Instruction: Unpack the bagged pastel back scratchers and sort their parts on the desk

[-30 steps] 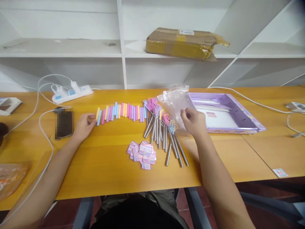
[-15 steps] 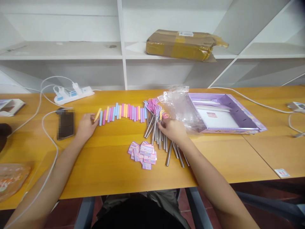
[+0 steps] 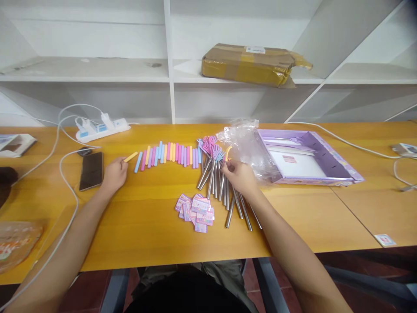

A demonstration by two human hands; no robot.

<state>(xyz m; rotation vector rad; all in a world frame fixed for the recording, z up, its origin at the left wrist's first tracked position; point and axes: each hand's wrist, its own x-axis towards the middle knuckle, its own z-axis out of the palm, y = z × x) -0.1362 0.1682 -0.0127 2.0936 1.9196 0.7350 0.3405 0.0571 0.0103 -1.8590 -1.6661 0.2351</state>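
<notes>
My left hand (image 3: 114, 174) pinches one end of a yellow stick (image 3: 130, 157), just left of a row of pastel sticks (image 3: 172, 154) in blue, pink, purple and yellow. Over the pile of back scratchers (image 3: 213, 171), with metal rods and small hand-shaped plastic heads, my right hand (image 3: 240, 177) is closed on a back scratcher with a yellow head (image 3: 228, 153). That head stands up above my fingers; its rod cannot be told apart from the others. Nearer to me lies a heap of small printed pink and purple cards (image 3: 197, 211).
A crumpled clear plastic bag (image 3: 249, 150) lies beside an open purple box (image 3: 335, 176) on the right. At left are a phone (image 3: 91, 171), white cables and a power strip (image 3: 106, 130). A taped brown parcel (image 3: 249, 65) rests on the shelf.
My left hand has shifted left, and the yellow stick has tipped flatter, away from the row. At my right hand the yellow head now rises clear above the pile.
</notes>
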